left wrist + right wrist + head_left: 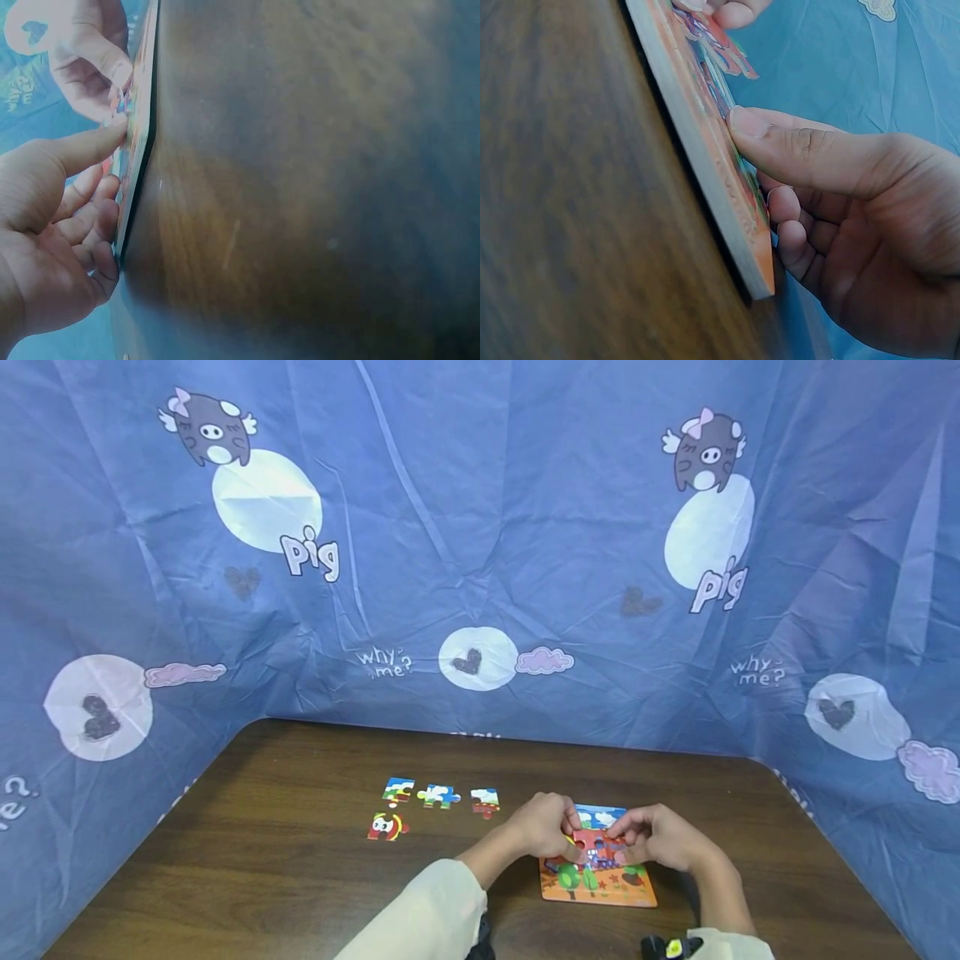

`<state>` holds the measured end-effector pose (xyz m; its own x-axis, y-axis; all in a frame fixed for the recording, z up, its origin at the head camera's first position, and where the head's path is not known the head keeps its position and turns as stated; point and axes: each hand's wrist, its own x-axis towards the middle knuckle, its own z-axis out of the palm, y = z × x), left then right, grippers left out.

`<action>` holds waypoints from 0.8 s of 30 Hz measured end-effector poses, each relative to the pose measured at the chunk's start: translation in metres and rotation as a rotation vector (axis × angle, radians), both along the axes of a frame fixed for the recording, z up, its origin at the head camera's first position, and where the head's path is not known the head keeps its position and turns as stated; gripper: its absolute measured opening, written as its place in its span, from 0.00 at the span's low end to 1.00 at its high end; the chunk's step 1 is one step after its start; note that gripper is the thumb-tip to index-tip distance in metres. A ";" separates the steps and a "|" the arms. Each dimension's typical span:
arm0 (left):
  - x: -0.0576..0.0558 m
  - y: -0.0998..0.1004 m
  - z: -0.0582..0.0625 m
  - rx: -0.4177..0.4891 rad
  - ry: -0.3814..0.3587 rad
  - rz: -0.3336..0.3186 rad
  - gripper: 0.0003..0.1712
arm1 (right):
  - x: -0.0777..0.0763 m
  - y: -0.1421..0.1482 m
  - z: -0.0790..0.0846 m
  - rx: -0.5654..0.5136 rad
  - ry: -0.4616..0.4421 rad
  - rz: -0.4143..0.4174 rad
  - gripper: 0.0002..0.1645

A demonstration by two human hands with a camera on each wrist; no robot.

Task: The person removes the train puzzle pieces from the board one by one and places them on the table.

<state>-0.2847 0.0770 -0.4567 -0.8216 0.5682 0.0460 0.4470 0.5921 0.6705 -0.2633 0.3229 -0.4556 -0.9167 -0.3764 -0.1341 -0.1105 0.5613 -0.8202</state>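
A jigsaw board point(600, 893) with an orange lower border and a blue sky lies on the table. Over its middle, my left hand point(551, 827) pinches a red puzzle piece point(587, 838) between thumb and index finger. In the right wrist view this puzzle piece point(731, 56) stands tilted up from the board. My right hand point(663, 839) is at the picture's right side, thumb and index finger apart and touching it. Its thumb point(772, 146) lies nearly straight on the board in the right wrist view, with the other fingers loosely bent behind. The fingers partly cover the picture.
Several loose puzzle pieces lie left of the board: a corner piece point(398, 789), a blue and white piece point(438, 796), a cloud piece point(485, 802) and one with a cartoon eye point(386, 827). A blue printed curtain point(480, 568) surrounds the brown wooden table point(247, 868).
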 end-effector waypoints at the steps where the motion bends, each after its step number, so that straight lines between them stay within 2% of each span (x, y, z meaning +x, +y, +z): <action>1: 0.000 0.000 0.000 0.005 0.000 0.002 0.19 | 0.000 0.000 0.000 0.000 -0.002 -0.001 0.19; 11: 0.001 -0.001 0.003 0.082 -0.010 -0.004 0.18 | 0.001 0.000 0.000 0.010 -0.017 -0.023 0.19; 17: 0.001 -0.004 0.006 0.155 -0.091 -0.018 0.08 | 0.001 -0.001 -0.001 0.013 -0.017 -0.031 0.20; 24: 0.001 -0.007 0.008 0.185 -0.129 -0.008 0.08 | 0.000 0.000 0.000 0.014 -0.011 -0.029 0.19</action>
<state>-0.2840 0.0696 -0.4484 -0.8227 0.5667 0.0446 0.3545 0.4502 0.8195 -0.2631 0.3225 -0.4561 -0.9256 -0.3479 -0.1489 -0.0855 0.5754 -0.8134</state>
